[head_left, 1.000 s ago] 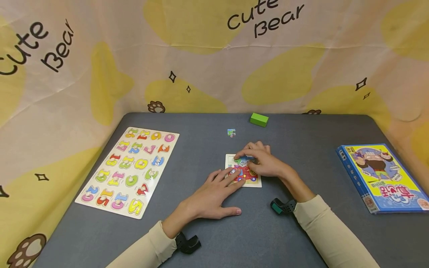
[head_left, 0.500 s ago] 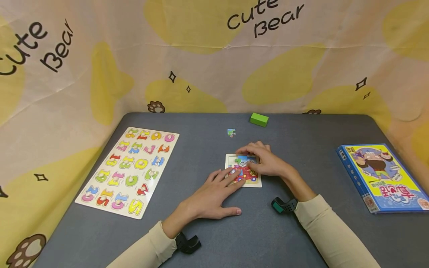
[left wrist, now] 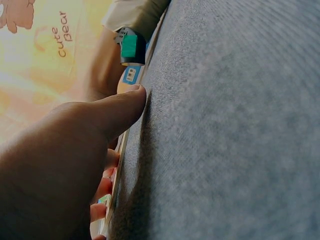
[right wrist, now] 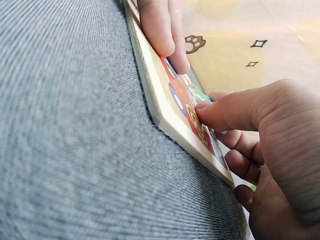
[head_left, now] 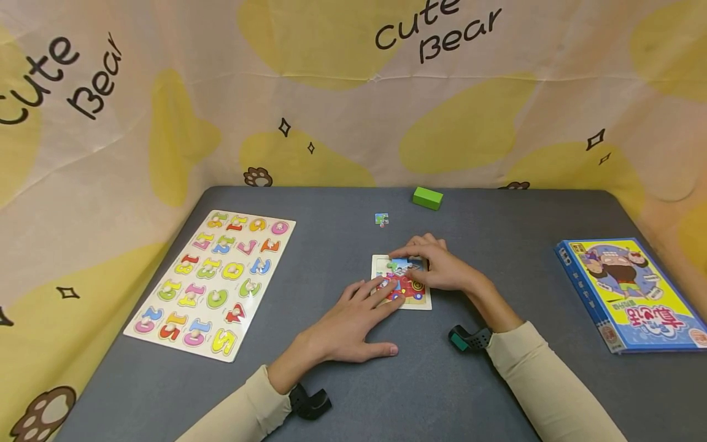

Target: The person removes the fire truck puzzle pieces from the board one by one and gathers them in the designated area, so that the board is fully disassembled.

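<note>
A small jigsaw puzzle [head_left: 418,306] in a pale wooden frame lies mid-table, picturing a red vehicle under a blue sky. My left hand [head_left: 356,322] spreads over its lower left, fingertips resting on the picture and thumb out on the table. From the right, my right hand [head_left: 436,264] grips at the puzzle's upper part, index finger along the top edge. In the right wrist view the right thumb [right wrist: 227,111] presses the picture, the other fingers curled past the frame's edge. Beyond the puzzle lies a loose jigsaw piece [head_left: 382,219]. My hands cover parts of the picture.
A number board [head_left: 232,269] with colourful knobbed pieces lies to the left. A green block [head_left: 428,198] sits near the table's back edge. A blue and yellow box [head_left: 635,294] lies at the right edge. A printed cloth [head_left: 342,123] hangs behind the table.
The right index finger has lifted off the upper left of the picture to the top edge, uncovering green and blue pieces there. Those pieces have shifted slightly. The left hand stays put.
</note>
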A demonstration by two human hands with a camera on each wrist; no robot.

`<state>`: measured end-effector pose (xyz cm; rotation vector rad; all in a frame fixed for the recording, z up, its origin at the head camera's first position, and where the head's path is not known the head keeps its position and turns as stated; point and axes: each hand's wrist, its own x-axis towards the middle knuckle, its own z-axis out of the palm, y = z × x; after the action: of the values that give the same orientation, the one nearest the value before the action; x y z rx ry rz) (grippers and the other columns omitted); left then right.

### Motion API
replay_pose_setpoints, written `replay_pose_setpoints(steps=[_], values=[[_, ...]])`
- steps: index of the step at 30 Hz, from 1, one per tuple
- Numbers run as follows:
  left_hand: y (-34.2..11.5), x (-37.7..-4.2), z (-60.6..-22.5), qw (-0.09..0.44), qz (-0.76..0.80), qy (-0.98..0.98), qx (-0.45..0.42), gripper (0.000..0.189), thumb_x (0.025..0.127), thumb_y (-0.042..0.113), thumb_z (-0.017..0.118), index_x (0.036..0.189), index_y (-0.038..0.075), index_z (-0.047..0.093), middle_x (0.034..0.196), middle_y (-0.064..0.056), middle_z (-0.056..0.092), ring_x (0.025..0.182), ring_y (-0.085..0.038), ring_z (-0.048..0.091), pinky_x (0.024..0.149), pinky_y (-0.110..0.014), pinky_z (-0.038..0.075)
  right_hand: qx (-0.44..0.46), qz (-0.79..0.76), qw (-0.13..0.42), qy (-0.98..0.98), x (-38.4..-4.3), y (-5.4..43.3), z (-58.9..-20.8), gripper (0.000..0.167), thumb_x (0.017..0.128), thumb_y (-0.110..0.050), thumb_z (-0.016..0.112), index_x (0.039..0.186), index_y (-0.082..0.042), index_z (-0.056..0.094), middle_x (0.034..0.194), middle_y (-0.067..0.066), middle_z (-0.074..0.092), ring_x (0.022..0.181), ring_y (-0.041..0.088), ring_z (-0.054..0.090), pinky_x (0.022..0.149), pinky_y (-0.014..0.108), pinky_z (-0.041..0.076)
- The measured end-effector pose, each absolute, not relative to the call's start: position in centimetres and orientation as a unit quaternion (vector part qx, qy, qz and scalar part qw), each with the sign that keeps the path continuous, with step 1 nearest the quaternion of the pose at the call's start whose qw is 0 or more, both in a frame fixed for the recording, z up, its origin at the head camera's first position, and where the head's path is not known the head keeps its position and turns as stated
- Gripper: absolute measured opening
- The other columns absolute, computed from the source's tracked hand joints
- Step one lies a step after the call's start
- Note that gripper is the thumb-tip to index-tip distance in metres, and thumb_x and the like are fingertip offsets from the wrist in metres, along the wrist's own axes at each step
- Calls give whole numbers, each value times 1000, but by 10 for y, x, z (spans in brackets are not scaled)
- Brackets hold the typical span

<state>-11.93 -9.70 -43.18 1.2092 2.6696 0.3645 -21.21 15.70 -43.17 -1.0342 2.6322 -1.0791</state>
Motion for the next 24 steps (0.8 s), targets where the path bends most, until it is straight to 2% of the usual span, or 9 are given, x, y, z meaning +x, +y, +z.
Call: replay_pose_setpoints(steps=[10,24], values=[[-97,-119,-431,97,125,900,407,83,95,66,55,163,27,27,172,0,17,161,-22,8,126,-53,15,-328,-366,54,869,-212,156,-433,41,88,-12,75,129,-18,72,102,0,62,92,18,41,78,40,20],[-96,-118,-431,90,118,903,404,83,95,67,55,162,28,28,172,0,20,161,-23,10,126,-53,15,-258,-383,13,887,-231,175,-440,40,95,-9,69,134,-14,68,111,10,62,96,23,40,79,41,16]])
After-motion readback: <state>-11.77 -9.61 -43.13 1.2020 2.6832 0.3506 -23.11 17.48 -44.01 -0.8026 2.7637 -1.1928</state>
